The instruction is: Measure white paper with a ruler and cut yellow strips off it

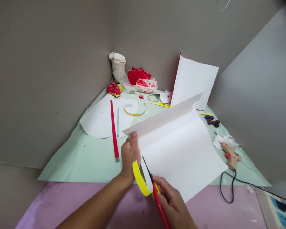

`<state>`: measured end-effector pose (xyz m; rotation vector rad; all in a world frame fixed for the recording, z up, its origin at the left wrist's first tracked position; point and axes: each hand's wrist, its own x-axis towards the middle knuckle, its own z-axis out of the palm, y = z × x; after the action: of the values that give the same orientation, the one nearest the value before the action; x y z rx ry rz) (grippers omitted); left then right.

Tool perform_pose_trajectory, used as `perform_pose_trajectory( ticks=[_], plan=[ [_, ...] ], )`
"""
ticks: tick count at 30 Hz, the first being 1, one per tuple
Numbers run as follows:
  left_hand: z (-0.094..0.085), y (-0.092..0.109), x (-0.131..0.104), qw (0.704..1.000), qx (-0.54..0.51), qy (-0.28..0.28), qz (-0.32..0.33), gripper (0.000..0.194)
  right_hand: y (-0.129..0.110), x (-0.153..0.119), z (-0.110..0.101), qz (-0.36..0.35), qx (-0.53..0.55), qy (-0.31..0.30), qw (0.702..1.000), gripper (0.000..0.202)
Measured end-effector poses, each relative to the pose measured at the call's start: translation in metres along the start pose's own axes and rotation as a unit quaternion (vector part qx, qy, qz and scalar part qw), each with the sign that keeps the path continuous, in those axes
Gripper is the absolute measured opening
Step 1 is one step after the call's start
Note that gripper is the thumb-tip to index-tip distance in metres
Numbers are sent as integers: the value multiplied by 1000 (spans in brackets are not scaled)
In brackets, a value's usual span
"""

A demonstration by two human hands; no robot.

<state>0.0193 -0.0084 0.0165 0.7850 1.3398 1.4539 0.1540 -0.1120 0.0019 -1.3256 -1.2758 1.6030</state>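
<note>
My left hand point(131, 156) pinches the near left corner of a large white sheet point(171, 149), thumb on top. My right hand point(170, 198) is closed round red-handled scissors point(160, 203), whose dark blades point up along the sheet's left edge. A narrow strip, yellow on one face and white on the other, curls down between the hands; its yellow face point(139, 179) is towards me. Left of my left hand, a red strip point(114, 130) and a light blue pencil point(118, 122) lie on the table, partly over a white paper cutout point(96, 119).
A glue gun point(231, 156) with a black cord lies at the right, near dark round pieces point(212, 121). Towards the back are a white cup point(118, 65), red paper point(138, 75), a tissue pack point(146, 86), a curled yellow strip point(134, 114) and an upright white sheet point(195, 79).
</note>
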Motion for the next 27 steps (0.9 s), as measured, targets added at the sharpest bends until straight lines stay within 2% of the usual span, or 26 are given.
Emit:
perform_pose_trajectory(
  ticks=[7,15,24,27],
  plan=[
    [0,0,1,1000,13,-1,3,51,3,0,-2,4,-9,14,1000,45],
    [-5,-1,13,995,61,71,41,58,-4,-1,-1,6,-12,9,1000,44],
    [-6,-6,14,993,82,64,60,54,-14,-1,0,17,21,-23,999,43],
    [-5,-4,12,995,68,54,46,53,-16,-1,-1,26,27,-21,999,44]
  ],
)
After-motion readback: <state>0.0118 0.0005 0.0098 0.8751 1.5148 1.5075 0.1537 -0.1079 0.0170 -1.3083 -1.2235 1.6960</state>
